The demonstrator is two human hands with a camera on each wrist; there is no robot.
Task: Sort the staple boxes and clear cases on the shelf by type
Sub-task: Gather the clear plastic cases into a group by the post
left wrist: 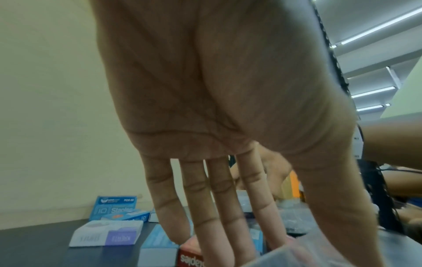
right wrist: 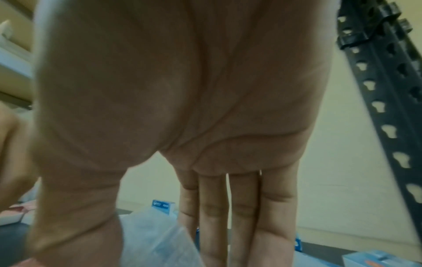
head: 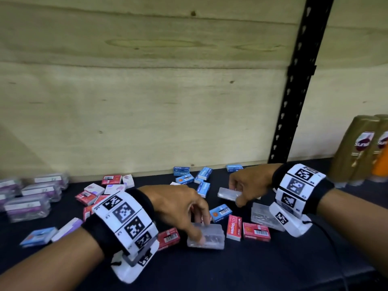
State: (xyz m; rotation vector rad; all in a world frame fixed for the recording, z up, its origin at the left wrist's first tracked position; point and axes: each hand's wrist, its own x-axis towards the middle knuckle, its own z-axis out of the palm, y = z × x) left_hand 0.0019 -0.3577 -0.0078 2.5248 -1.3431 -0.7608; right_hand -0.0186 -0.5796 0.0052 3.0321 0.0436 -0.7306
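Note:
My left hand (head: 203, 231) grips a clear case (head: 210, 236) from above at the shelf's front middle; that case (left wrist: 280, 256) also shows under the fingers in the left wrist view. My right hand (head: 235, 194) holds a second clear case (head: 227, 194) between thumb and fingers, just above the shelf; this case (right wrist: 155, 240) fills the bottom of the right wrist view. A third clear case (head: 262, 216) lies below my right wrist. Red staple boxes (head: 256, 231), blue staple boxes (head: 203, 189) and white-purple boxes (head: 94, 189) lie scattered around both hands.
Clear cases with purple contents (head: 27, 206) are stacked at the far left. Golden bottles (head: 357, 148) and an orange one (head: 381, 164) stand at the right. A black slotted post (head: 294, 101) rises against the wooden back panel (head: 147, 101). The dark shelf (head: 231, 269) is bare along its front.

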